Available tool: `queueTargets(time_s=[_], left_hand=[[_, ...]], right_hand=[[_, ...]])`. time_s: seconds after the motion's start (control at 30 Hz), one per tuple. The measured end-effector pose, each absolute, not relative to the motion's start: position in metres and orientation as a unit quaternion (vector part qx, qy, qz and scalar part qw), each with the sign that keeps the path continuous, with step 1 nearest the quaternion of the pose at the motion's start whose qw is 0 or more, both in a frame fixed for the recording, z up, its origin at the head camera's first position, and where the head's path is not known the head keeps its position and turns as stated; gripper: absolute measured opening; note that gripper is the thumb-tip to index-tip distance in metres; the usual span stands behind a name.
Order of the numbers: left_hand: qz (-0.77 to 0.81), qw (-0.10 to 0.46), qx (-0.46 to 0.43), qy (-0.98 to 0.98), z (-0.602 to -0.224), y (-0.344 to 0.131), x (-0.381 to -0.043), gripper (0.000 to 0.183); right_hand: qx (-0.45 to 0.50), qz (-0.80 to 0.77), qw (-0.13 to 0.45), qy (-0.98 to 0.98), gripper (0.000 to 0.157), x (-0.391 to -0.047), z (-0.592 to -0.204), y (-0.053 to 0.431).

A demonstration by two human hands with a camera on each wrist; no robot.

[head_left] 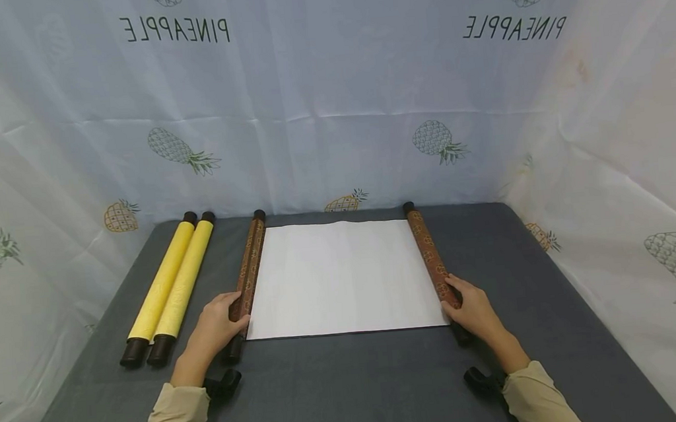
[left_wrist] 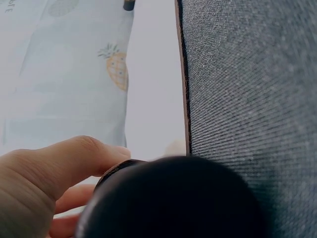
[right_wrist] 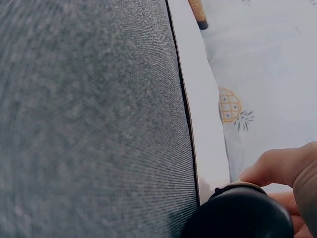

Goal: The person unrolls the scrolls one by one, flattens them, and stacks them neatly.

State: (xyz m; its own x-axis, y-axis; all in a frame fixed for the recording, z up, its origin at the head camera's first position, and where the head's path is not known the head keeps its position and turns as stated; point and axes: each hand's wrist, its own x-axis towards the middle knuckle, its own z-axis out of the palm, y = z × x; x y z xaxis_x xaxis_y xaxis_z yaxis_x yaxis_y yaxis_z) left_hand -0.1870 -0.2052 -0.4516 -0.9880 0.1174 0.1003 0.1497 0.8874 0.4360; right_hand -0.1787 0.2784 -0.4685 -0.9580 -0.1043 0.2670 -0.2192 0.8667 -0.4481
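Note:
A scroll lies partly unrolled on the table, its white sheet (head_left: 346, 276) spread between two brown patterned rolls with dark end knobs. My left hand (head_left: 218, 323) grips the near part of the left roll (head_left: 252, 257), thumb on the sheet side. On the other side, my right hand (head_left: 471, 306) holds the near part of the right roll (head_left: 427, 250), its thumb also inward. In the left wrist view a black end knob (left_wrist: 178, 198) fills the bottom beside the thumb. The right wrist view has the other black knob (right_wrist: 242, 215) below the thumb.
Two yellow rolled scrolls, the outer scroll (head_left: 162, 284) and the inner scroll (head_left: 187, 279), lie side by side left of my left hand. A dark grey cloth (head_left: 341, 396) covers the table. A pineapple-print curtain (head_left: 327, 73) encloses the back and sides.

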Motion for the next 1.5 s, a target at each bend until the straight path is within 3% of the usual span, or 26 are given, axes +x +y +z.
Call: queueTargets(time_s=[0.27, 0.67, 1.5], left_hand=[[-0.222, 0.038, -0.071, -0.972, -0.4515, -0.2037, -0.1874, 0.055], [-0.217, 0.027, -0.071, -0.973, -0.4469, -0.2031, -0.1870, 0.056], [-0.221, 0.001, -0.061, -0.973, -0.4462, -0.2106, -0.1897, 0.055]], right_hand=[[0.110, 0.257, 0.117, -0.953, 0.055, -0.1786, -0.4691, 0.2792], [0.118, 0.256, 0.119, -0.952, 0.043, -0.1796, -0.4698, 0.2800], [0.097, 0.250, 0.122, -0.956, 0.047, -0.1804, -0.4675, 0.2827]])
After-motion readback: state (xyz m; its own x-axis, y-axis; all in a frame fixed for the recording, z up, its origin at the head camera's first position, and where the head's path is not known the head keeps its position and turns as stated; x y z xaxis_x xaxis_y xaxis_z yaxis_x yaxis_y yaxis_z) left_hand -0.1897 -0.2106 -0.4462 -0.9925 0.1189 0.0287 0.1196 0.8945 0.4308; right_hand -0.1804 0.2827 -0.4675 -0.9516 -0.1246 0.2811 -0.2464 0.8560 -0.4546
